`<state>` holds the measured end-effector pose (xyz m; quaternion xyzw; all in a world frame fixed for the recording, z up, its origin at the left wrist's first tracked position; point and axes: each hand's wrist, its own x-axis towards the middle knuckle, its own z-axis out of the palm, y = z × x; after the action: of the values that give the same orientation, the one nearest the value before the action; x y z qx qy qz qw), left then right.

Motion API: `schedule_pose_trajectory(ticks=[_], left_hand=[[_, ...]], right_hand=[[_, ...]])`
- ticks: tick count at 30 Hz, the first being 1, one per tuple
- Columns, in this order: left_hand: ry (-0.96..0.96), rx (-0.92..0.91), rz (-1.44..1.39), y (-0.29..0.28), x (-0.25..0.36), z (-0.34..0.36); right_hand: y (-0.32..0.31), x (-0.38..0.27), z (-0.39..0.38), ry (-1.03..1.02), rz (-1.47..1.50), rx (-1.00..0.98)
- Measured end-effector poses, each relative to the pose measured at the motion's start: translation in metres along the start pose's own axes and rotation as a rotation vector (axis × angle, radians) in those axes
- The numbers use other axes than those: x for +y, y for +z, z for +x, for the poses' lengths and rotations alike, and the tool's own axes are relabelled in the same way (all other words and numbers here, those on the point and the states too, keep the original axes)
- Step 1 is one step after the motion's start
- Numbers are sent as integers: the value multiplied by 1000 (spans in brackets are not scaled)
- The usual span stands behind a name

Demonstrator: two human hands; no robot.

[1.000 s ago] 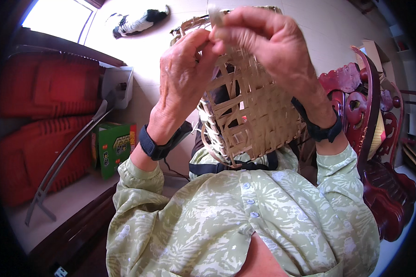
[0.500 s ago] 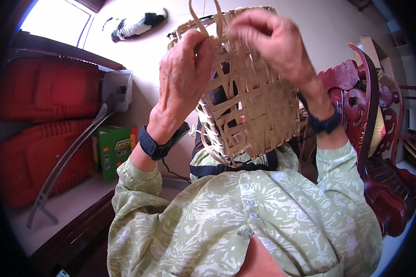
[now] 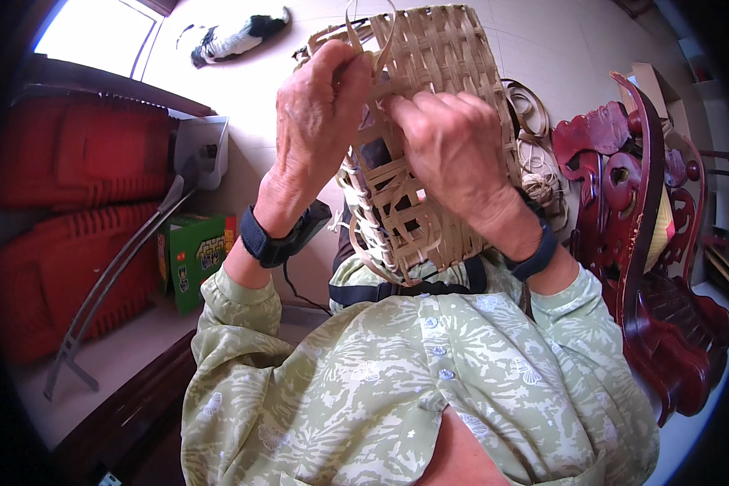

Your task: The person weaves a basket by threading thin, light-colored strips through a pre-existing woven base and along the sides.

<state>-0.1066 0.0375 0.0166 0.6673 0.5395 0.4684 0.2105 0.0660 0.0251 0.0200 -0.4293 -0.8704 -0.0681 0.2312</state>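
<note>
A tan basket (image 3: 437,49) of woven flat strips rests tilted on my lap, with open gaps in its weave on the left side. My left hand (image 3: 320,113) is closed at its upper left edge, pinching a pale weaving strip (image 3: 390,36) that loops up above the fingers. Over the middle of the woven face, my right hand (image 3: 454,150) is closed with the knuckles up. Its fingertips are at the strip just right of my left hand; they are partly hidden. A loose strip end curls at the basket's lower left.
Coiled strips (image 3: 539,174) lie on the floor right of the basket, near a carved dark-red wooden chair (image 3: 648,243). To the left are red plastic chairs (image 3: 81,162), a green box (image 3: 193,255) and a grey bin (image 3: 206,154). A black-and-white animal (image 3: 239,39) lies on the floor ahead.
My right hand has come down and left from above the basket's top onto its woven face, beside my left hand. The basket has shifted slightly, and the coiled strips show more.
</note>
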Motion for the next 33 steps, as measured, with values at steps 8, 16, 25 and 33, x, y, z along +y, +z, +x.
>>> schedule_pose_trajectory(ticks=[8,16,25,33], left_hand=[[28,20,-13,2,-8,-3],[44,73,19,1,-13,-6],[18,53,29,1,-16,-4],[1,44,59,4,-9,1]], right_hand=[[2,26,25,290,603,10],[7,30,48,355,884,-87],[18,35,59,-11,505,37],[33,35,58,-144,178,112]])
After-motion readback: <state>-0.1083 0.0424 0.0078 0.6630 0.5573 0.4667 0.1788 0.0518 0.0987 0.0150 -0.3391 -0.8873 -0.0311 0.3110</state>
